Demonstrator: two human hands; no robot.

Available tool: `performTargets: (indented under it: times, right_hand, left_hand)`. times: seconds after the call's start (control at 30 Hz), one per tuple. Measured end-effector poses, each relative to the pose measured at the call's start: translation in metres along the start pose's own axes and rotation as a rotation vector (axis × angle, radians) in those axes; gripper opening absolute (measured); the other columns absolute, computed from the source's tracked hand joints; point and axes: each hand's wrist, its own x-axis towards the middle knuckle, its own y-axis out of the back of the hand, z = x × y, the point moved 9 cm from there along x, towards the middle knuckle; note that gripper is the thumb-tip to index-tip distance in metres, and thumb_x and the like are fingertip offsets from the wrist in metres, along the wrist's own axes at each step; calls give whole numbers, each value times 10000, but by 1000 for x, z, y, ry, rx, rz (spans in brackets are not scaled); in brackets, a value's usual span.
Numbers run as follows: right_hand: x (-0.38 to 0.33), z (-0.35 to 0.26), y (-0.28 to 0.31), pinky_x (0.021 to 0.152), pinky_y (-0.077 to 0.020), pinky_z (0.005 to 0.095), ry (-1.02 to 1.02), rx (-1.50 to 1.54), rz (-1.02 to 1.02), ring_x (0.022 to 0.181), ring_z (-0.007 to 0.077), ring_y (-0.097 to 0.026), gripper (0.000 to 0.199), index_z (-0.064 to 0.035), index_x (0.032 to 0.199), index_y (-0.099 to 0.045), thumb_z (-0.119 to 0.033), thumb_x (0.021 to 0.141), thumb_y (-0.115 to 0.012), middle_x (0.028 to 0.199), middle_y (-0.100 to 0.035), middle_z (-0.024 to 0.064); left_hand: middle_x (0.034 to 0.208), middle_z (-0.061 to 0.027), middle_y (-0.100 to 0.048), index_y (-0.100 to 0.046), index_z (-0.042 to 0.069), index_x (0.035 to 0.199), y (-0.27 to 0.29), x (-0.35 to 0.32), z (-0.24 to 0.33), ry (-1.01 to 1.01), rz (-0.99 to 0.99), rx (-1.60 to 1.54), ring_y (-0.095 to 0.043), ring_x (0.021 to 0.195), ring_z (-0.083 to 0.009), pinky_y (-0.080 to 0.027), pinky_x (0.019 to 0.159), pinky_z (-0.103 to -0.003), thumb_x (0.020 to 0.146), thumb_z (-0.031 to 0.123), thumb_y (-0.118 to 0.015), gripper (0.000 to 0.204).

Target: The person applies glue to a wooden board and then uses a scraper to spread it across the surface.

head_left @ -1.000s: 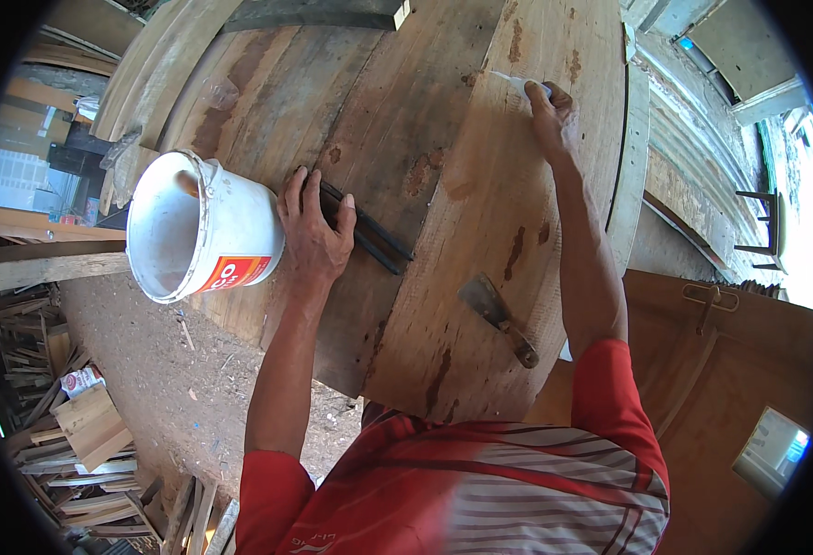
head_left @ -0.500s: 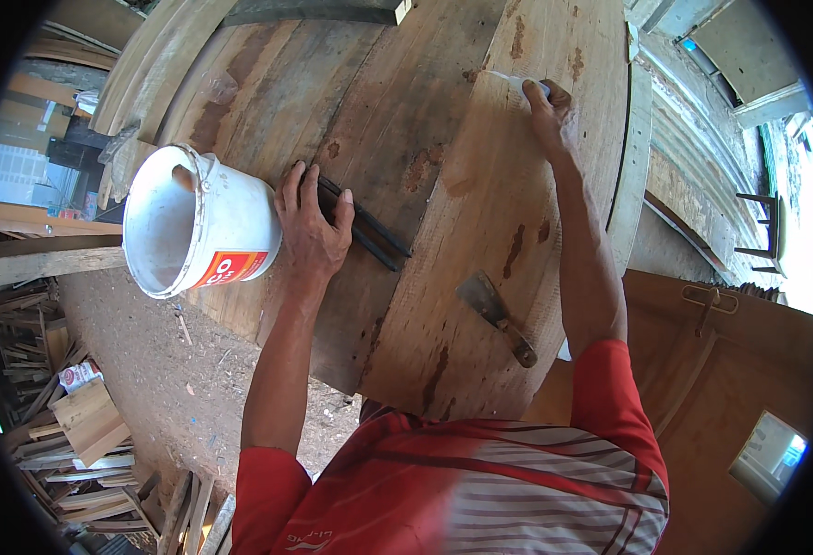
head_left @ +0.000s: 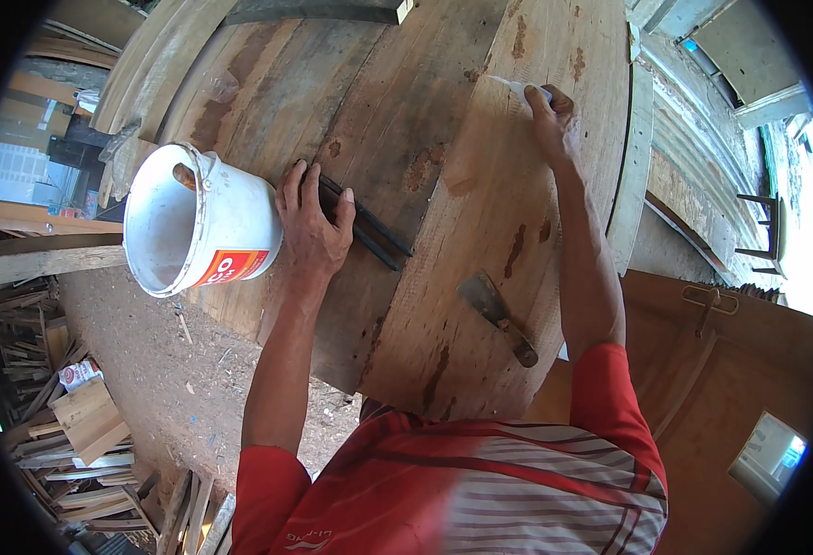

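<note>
My right hand [head_left: 556,125] is closed on a small white tapered tube [head_left: 523,90] at the far side of the worktop. Its thin tip points left, close to the wood; whether it touches cannot be told. My left hand [head_left: 312,222] lies with fingers spread beside a white bucket [head_left: 254,227] with a red label. Its fingertips and thumb rest at the end of a black two-legged tool [head_left: 374,236], partly hidden by the hand. A putty knife [head_left: 497,317] lies on the light plank [head_left: 480,222] between my forearms.
A brown handle [head_left: 184,177] shows inside the bucket, which lies tilted at the worktop's left edge. Long wooden strips [head_left: 161,69] and a dark bar [head_left: 314,10] lie at the far side. Wood offcuts [head_left: 92,499] are piled on the floor, lower left; a wooden door [head_left: 675,370] stands right.
My right hand has shifted slightly, and more of the white tube shows now. My left hand, the bucket and the putty knife have stayed almost where they were.
</note>
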Motion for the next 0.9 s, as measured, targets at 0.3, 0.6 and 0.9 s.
performTargets:
  times: [0.3,0.6,0.9]
  right_hand:
    - [-2,-3,-4,655,-478,361,20,-23,-17,673,151,-568,385,-6,897,-725,-388,932,-686,669,-593,75]
    - [-2,-3,-5,675,-485,370,25,-25,-9,689,169,-580,411,-9,905,-725,-414,944,-675,687,-605,87]
    - [-5,-10,-5,632,-451,342,41,55,-14,665,114,-528,341,-18,830,-693,-339,943,-695,658,-558,20]
  left_hand:
    - [1478,-275,-452,-552,-83,1381,2,-2,-3,-2,20,-7,-431,1352,-492,-379,1138,-596,941,273,-728,593]
    - [1473,-269,-465,-555,-75,1382,2,-2,-4,4,20,0,-442,1344,-488,-369,1140,-597,938,278,-728,593]
    - [1474,-276,-462,-558,-80,1378,1,-2,-5,7,21,-12,-444,1339,-492,-376,1132,-600,941,277,-724,588]
